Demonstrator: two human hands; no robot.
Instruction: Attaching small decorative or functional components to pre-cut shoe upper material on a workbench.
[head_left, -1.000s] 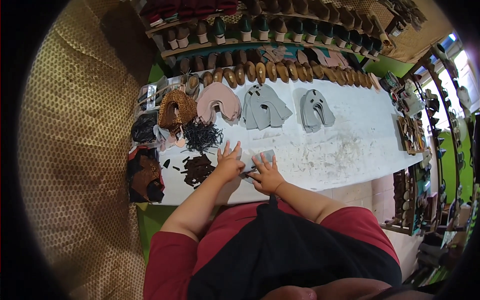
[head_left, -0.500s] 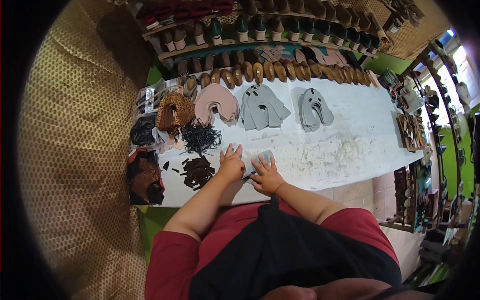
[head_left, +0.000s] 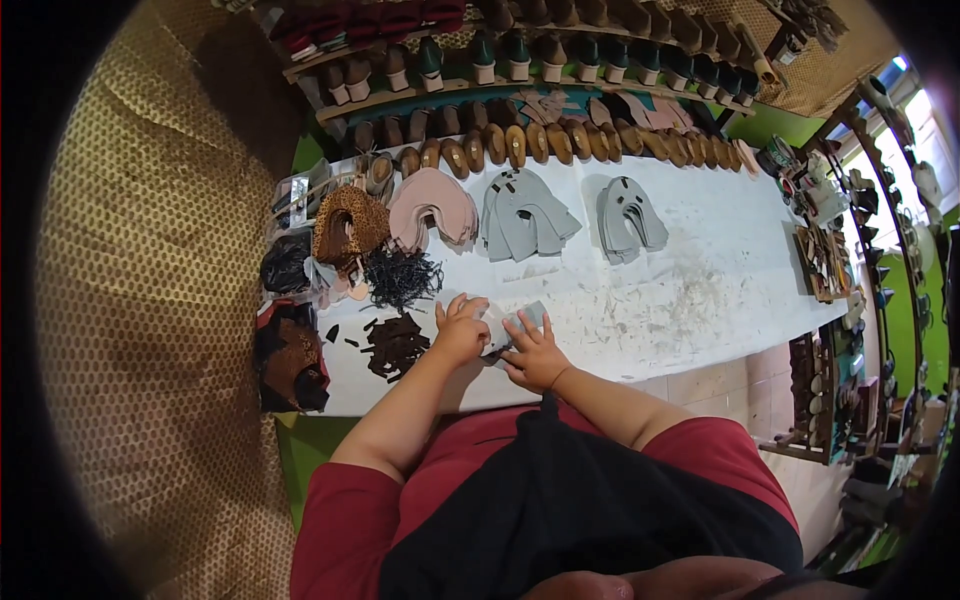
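Observation:
A grey shoe-upper piece [head_left: 534, 312] lies on the white-covered table [head_left: 700, 330] in front of me, partly hidden under my hands. My right hand [head_left: 536, 358] rests on it with fingers spread flat. To its left, my left hand [head_left: 461, 335] is at the piece's left side, fingers bent but apart, with nothing visible in them. A small dark strip [head_left: 497, 357] shows between the hands, partly covered. Left of my left hand lies a pile of short dark brown strips [head_left: 396, 347], and beyond that a tangle of thin black strips [head_left: 402, 277].
Grey U-shaped uppers [head_left: 525, 220] lie stacked beyond my hands, with a smaller grey stack [head_left: 632, 220] on the right. Pink uppers [head_left: 433, 208] and leopard-print pieces [head_left: 350, 225] are at left. Wooden shoe lasts [head_left: 516, 146] line the back; a tool tray [head_left: 823, 262] stands right.
My left hand's fingers have bent and drawn in a little from their stretched position. My right hand stays on the grey piece, nearly unmoved.

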